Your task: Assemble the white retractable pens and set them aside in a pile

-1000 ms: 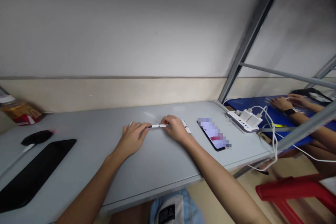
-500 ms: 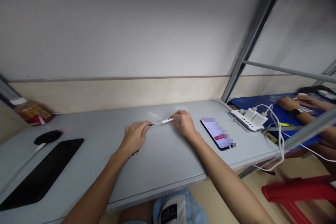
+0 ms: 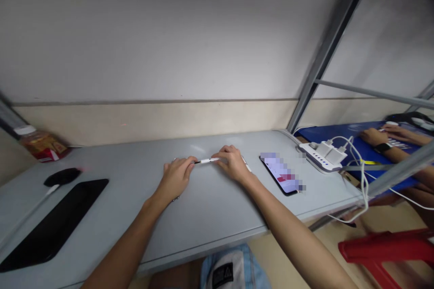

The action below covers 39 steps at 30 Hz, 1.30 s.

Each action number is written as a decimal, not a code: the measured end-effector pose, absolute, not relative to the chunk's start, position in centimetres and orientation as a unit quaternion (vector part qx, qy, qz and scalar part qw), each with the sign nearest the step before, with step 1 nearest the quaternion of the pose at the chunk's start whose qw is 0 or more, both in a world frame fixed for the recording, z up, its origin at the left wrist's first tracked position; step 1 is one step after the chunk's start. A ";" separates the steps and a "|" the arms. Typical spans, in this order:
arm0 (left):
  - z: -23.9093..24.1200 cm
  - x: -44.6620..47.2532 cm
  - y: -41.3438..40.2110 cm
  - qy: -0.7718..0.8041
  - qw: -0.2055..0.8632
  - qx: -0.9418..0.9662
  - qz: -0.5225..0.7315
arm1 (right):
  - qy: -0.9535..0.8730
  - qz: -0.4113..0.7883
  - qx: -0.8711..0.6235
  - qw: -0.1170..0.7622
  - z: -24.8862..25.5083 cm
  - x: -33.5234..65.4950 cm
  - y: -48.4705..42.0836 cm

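My left hand (image 3: 176, 177) and my right hand (image 3: 232, 163) rest on the grey table (image 3: 210, 207), both pinched on a thin white pen (image 3: 207, 160) that spans the gap between them. Its dark tip end sits in the left fingers; the white barrel runs into the right fingers. A second white pen-like piece (image 3: 247, 165) pokes out just right of my right hand. Some small thing lies under my left wrist, too hidden to name.
A phone (image 3: 280, 174) with a lit screen lies right of my right hand. A white power strip (image 3: 318, 155) with chargers and cables sits at the table's right end. A black pad (image 3: 50, 226), black mouse (image 3: 61, 176) and jar (image 3: 40, 146) are at left. Another person's hands (image 3: 383, 135) work on a blue table; a red stool (image 3: 386, 248) stands below.
Half a second ago the dark tip and the white barrel were drawn apart with a gap; now my hands have come together and the pen reads as one piece.
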<state>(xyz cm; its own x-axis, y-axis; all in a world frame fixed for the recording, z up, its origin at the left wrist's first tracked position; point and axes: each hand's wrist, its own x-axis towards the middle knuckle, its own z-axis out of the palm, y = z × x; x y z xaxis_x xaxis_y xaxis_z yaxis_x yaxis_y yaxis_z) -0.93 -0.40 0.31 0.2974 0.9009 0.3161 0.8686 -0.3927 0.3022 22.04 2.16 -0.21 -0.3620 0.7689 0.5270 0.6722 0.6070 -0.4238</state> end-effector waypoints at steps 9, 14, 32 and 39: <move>-0.4 -1.0 -0.1 0.557 0.026 0.802 0.213 | -0.829 0.075 -0.422 0.359 -0.5 21.9 2.4; -0.5 -0.9 -0.3 0.532 0.034 0.816 0.223 | -0.827 0.117 -0.393 0.385 -0.3 21.4 1.9; -0.2 -0.8 -0.3 0.514 0.045 0.822 0.242 | -0.754 0.363 -0.394 0.380 1.0 21.4 1.4; -0.1 -1.1 -0.4 0.509 0.051 0.825 0.238 | -0.761 0.373 -0.407 0.342 0.6 21.7 1.7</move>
